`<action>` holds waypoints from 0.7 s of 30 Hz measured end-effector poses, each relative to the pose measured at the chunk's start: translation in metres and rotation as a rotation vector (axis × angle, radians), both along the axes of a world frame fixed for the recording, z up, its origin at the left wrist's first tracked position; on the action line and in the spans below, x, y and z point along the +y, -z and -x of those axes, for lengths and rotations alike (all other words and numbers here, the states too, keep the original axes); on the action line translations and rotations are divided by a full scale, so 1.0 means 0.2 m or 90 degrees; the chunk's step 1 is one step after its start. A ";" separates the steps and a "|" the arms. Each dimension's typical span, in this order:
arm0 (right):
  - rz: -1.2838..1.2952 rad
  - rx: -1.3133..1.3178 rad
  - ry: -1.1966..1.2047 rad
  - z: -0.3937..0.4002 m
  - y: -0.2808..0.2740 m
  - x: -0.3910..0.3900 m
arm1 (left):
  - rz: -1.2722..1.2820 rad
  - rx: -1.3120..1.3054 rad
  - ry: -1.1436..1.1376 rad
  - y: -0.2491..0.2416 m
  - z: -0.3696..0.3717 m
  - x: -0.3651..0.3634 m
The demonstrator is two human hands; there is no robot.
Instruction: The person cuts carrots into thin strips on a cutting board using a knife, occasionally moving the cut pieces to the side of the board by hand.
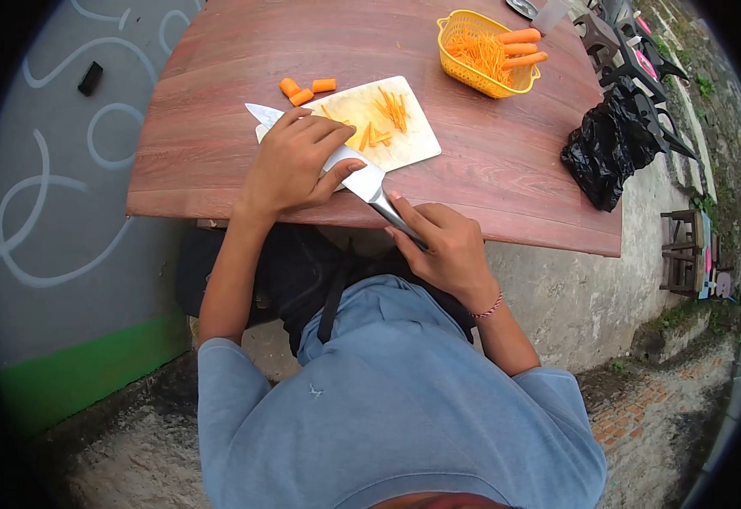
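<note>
At the wood-grained table [515, 170], the right hand [448, 242] is wrapped around the smooth metal handle of the knife [367, 180], likely for control; the left hand [296, 161] lies across its broad blade, whether pinching I cannot tell. Beneath, a pale, flat cutting board [417, 140] probably shields the table, bearing thin carrot strips [393, 110].

Carrot strips [394, 112] on cutting board [419, 137]
</note>
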State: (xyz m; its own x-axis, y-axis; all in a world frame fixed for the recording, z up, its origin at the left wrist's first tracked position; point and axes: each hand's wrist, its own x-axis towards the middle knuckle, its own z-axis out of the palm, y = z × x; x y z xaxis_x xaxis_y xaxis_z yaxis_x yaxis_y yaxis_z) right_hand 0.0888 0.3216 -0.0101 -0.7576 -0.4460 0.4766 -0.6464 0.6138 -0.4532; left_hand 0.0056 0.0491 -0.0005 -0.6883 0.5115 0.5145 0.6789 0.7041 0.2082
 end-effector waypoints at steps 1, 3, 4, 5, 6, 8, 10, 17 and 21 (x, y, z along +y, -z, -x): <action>-0.004 0.005 0.001 -0.02 0.00 0.01 | 0.029 0.013 0.010 0.00 0.01 -0.01; -0.006 -0.008 0.022 -0.04 -0.01 0.02 | 0.056 0.031 0.019 -0.01 0.01 -0.01; -0.008 -0.003 0.023 -0.06 -0.02 0.02 | 0.048 0.095 0.013 -0.02 0.00 0.00; -0.009 -0.007 0.041 -0.07 -0.03 0.03 | 0.040 0.160 0.006 -0.02 0.00 0.00; -0.009 -0.011 0.059 -0.08 -0.03 0.03 | 0.039 0.165 0.005 -0.03 -0.01 0.00; 0.004 0.011 0.061 -0.09 -0.02 0.03 | 0.041 0.180 -0.052 -0.04 -0.05 -0.02; 0.017 0.031 0.065 -0.10 -0.02 0.03 | 0.050 0.176 -0.056 -0.03 -0.07 -0.03; -0.004 -0.020 0.066 -0.08 -0.04 -0.02 | 0.005 0.158 -0.052 0.01 -0.14 0.02; 0.109 -0.134 0.105 0.01 -0.01 0.01 | -0.164 0.161 -0.040 0.04 -0.16 0.06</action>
